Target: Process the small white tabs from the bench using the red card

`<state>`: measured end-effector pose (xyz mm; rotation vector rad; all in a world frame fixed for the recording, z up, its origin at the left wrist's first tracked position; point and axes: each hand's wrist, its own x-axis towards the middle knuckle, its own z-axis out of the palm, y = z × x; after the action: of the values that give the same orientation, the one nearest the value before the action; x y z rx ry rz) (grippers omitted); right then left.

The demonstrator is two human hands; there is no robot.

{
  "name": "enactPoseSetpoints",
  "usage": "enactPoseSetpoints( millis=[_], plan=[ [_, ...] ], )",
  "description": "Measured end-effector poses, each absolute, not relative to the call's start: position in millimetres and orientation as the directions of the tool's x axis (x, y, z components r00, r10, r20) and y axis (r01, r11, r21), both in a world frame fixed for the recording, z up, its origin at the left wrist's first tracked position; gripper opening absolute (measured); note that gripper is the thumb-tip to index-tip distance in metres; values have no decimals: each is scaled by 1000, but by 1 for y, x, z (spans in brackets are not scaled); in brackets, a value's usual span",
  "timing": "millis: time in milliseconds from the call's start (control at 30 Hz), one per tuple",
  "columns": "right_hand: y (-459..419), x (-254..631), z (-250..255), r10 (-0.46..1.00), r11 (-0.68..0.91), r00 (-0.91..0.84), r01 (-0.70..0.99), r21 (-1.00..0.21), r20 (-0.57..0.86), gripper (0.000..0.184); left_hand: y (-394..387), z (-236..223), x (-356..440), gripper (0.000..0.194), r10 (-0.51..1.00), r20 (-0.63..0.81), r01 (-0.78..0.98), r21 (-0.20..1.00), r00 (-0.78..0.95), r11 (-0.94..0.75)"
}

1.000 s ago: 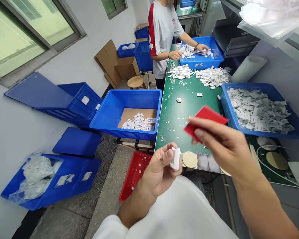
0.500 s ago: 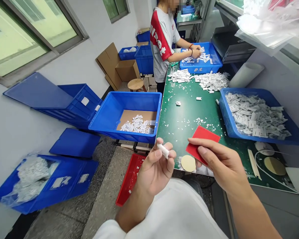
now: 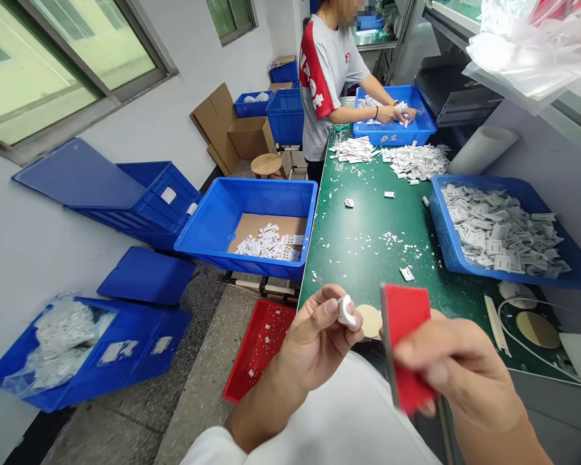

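My left hand pinches a small white plastic piece between thumb and fingers, just off the near edge of the green table. To its right my right hand is closed on a flat red card, held upright and edge-on near my body. A small white piece lies on the table just beyond the card. A blue bin at my right holds a heap of white parts.
A person in a grey and red shirt works at a blue tray at the table's far end, beside piles of white parts. Left of the table stand a blue bin, a red tray, and blue crates.
My right hand pulled the red card back off the table toward my body and turned it upright. My left hand rolled the white piece in its fingers. A small white piece now lies on the table.
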<state>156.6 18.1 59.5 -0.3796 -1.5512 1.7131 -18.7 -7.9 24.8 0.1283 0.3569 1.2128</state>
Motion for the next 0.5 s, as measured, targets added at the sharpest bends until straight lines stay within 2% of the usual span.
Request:
enactPoseSetpoints(
  millis=[33, 67, 133, 167, 233, 300, 400, 433, 500],
  plan=[
    [22, 155, 63, 688, 50, -680, -304, -951, 253, 27, -8, 22, -19, 25, 935, -190, -875, 334, 301, 350],
    [26, 153, 67, 729, 82, -646, -242, -967, 224, 26, -8, 19, -20, 27, 937, -170, -854, 385, 305, 348],
    [34, 149, 72, 882, 158, -435, -87, -984, 180, 25, -10, 14, -23, 29, 939, -120, -816, 468, 322, 340],
    [37, 147, 73, 924, 179, -335, -42, -983, 182, 25, -10, 12, -25, 30, 939, -109, -805, 489, 326, 336],
    [40, 144, 73, 924, 200, -327, -29, -979, 198, 27, -12, 12, -28, 32, 933, -116, -797, 491, 340, 351],
    [42, 143, 68, 914, 209, -360, 30, -977, 185, 27, -14, 15, -29, 37, 917, -133, -813, 428, 377, 396],
    [44, 146, 60, 968, 196, -180, 94, -976, 177, 25, -17, 21, -29, 37, 878, -132, -832, 282, 460, 478],
    [44, 147, 57, 971, 187, -165, 64, -980, 174, 26, -17, 22, -28, 35, 868, -151, -834, 242, 472, 496],
    [41, 149, 55, 949, 165, -263, -53, -985, 174, 28, -17, 22, -26, 34, 857, -212, -841, 190, 469, 507]
  ],
)
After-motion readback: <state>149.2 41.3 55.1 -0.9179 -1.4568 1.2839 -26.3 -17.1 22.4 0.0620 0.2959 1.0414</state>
